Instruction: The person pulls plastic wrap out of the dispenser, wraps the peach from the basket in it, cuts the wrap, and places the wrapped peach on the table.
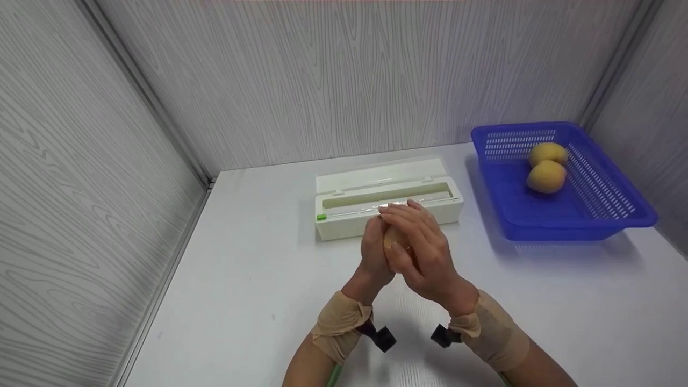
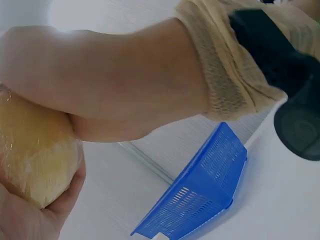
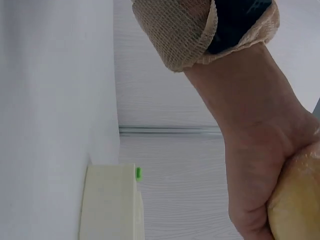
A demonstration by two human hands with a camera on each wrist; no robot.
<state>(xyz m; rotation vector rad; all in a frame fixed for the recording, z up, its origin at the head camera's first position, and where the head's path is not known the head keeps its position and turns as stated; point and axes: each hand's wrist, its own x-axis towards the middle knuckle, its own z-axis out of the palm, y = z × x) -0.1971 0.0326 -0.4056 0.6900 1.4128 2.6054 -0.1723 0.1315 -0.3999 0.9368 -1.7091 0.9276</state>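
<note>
A yellow peach point(image 1: 395, 242) is held in the air between both hands, in front of a white cling film dispenser point(image 1: 344, 230). Shiny clear film wraps the peach point(image 2: 37, 150) in the left wrist view. My left hand point(image 1: 376, 250) grips it from the left; the right wrist view shows that hand point(image 3: 260, 160) curled around the peach point(image 3: 297, 200). From the right, my right hand point(image 1: 424, 252) cups it, thumb on the near side and fingers over the top. Most of the fruit is hidden by the hands.
The dispenser's lid point(image 1: 381, 174) is raised, and a green cutter slide point(image 1: 321, 217) sits at its left end. A blue plastic basket point(image 1: 580, 223) with two peaches point(image 1: 547, 176) stands at the right. Pale wood-grain panels point(image 1: 322, 80) enclose the white table point(image 1: 242, 301).
</note>
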